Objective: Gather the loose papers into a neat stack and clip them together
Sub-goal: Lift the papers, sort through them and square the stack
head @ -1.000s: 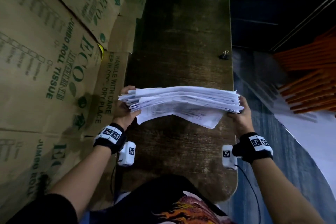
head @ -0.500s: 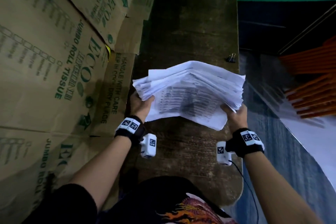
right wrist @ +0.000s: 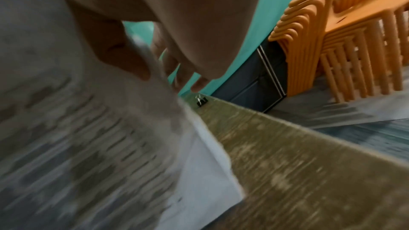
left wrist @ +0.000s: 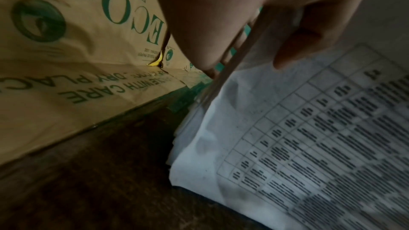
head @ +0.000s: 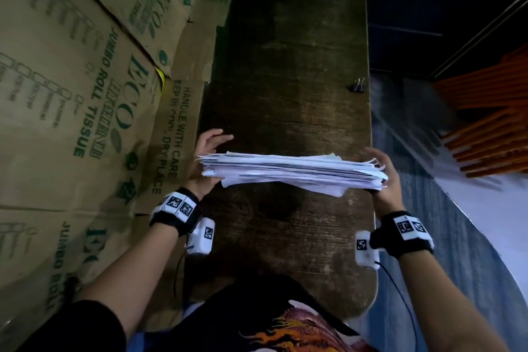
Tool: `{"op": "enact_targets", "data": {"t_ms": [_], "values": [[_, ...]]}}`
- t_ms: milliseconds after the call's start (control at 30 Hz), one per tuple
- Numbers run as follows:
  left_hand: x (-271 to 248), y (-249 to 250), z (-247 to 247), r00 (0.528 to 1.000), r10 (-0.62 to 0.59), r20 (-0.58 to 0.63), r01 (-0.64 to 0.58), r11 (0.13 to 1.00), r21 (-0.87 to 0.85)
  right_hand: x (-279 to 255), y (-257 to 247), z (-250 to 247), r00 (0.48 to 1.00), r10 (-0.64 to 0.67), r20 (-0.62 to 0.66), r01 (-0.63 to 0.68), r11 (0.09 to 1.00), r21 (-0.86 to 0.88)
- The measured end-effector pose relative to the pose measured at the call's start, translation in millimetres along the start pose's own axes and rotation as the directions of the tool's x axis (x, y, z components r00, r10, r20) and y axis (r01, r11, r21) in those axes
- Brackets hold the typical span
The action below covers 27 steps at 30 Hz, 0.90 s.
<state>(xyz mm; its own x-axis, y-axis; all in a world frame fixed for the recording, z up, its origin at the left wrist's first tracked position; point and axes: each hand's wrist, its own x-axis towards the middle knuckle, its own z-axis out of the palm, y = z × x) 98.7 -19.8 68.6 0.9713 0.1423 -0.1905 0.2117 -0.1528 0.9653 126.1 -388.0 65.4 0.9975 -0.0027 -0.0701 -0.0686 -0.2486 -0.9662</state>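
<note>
Head view shows the long dark wooden bench (head: 291, 66), and over it the thick ragged stack of white printed papers (head: 291, 171) held on edge, left hand (head: 204, 163) and right hand (head: 384, 180) each pinching an end. Sheets jut unevenly, so a loosened pinch could spill them. Small black binder clip (head: 357, 88) waits untouched near the bench's right edge.

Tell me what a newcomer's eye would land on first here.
First, the thick white stack of printed papers, held edge-on between the left hand and right hand over the dark wooden table. Next, the small black binder clip near the table's right edge, and the stacked orange plastic chairs beyond.
</note>
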Motion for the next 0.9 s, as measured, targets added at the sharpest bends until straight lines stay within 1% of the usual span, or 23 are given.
{"op": "enact_targets", "data": {"t_ms": [33, 100, 133, 167, 233, 300, 367, 433, 500, 567, 600, 667, 700, 733, 767, 800, 833, 867, 900], "values": [[3, 2, 3, 0.998, -0.055, 0.013, 0.054, 0.998, 0.011, 3, 1, 6, 1.0, 0.012, -0.014, -0.013, 0.999, -0.04], [6, 9, 8, 0.988, -0.147, -0.046, 0.15, 0.987, 0.061, 9, -2, 16, 0.993, 0.073, -0.093, -0.08, 0.994, -0.073], [7, 10, 9, 0.988, -0.129, -0.087, 0.135, 0.989, 0.068, 13, -1, 16, 0.992, 0.061, -0.111, -0.068, 0.996, -0.063], [8, 10, 8, 0.992, -0.09, -0.091, 0.095, 0.994, 0.051, 16, 1, 15, 0.993, 0.047, -0.11, -0.053, 0.997, -0.055], [7, 6, 9, 0.994, -0.03, -0.107, 0.031, 1.0, 0.001, 15, 3, 11, 0.993, 0.087, -0.078, -0.09, 0.995, -0.045], [7, 0, 15, 0.991, -0.042, -0.125, 0.04, 0.999, -0.016, 13, 3, 14, 0.988, 0.146, -0.06, -0.148, 0.988, -0.043], [9, 3, 26, 0.984, -0.083, -0.157, 0.073, 0.995, -0.071, 15, -4, 21, 0.985, 0.163, -0.052, -0.163, 0.987, -0.004], [13, 9, 27, 0.965, -0.121, -0.233, 0.098, 0.989, -0.108, 22, -16, 23, 0.993, 0.109, -0.049, -0.11, 0.994, -0.005], [18, 2, 20, 0.941, -0.159, -0.297, 0.106, 0.977, -0.187, 29, -39, 18, 0.999, 0.034, -0.025, -0.035, 0.999, -0.027], [16, -2, 10, 0.924, -0.254, -0.287, 0.17, 0.943, -0.287, 33, -69, 13, 0.998, -0.057, 0.005, 0.058, 0.998, -0.04], [15, -6, 6, 0.926, -0.261, -0.272, 0.185, 0.943, -0.275, 35, -86, 11, 0.995, -0.099, 0.032, 0.1, 0.994, -0.035], [11, 3, 4, 0.944, -0.189, -0.272, 0.166, 0.98, -0.107, 38, -119, 7, 0.982, -0.142, 0.126, 0.148, 0.988, -0.04], [7, 15, 5, 0.954, -0.131, -0.271, 0.124, 0.991, -0.04, 39, -133, 6, 0.969, -0.174, 0.176, 0.194, 0.976, -0.1], [7, 27, 7, 0.966, -0.037, -0.255, 0.039, 0.999, 0.005, 41, -145, 7, 0.954, -0.205, 0.218, 0.25, 0.947, -0.201], [5, 45, 13, 0.974, 0.091, -0.205, -0.084, 0.996, 0.042, 41, -156, 8, 0.939, -0.226, 0.26, 0.304, 0.9, -0.313], [5, 59, 19, 0.968, 0.211, -0.137, -0.202, 0.976, 0.081, 42, -165, 11, 0.925, -0.237, 0.296, 0.352, 0.827, -0.439], [6, 75, 25, 0.954, 0.297, -0.045, -0.291, 0.951, 0.1, 42, -174, 15, 0.914, -0.249, 0.32, 0.394, 0.734, -0.554], [7, 90, 33, 0.938, 0.341, 0.053, -0.345, 0.935, 0.084, 42, -184, 20, 0.905, -0.266, 0.332, 0.423, 0.646, -0.636], [6, 101, 40, 0.93, 0.343, 0.131, -0.351, 0.935, 0.045, 40, -193, 24, 0.896, -0.28, 0.345, 0.445, 0.578, -0.684]]}}
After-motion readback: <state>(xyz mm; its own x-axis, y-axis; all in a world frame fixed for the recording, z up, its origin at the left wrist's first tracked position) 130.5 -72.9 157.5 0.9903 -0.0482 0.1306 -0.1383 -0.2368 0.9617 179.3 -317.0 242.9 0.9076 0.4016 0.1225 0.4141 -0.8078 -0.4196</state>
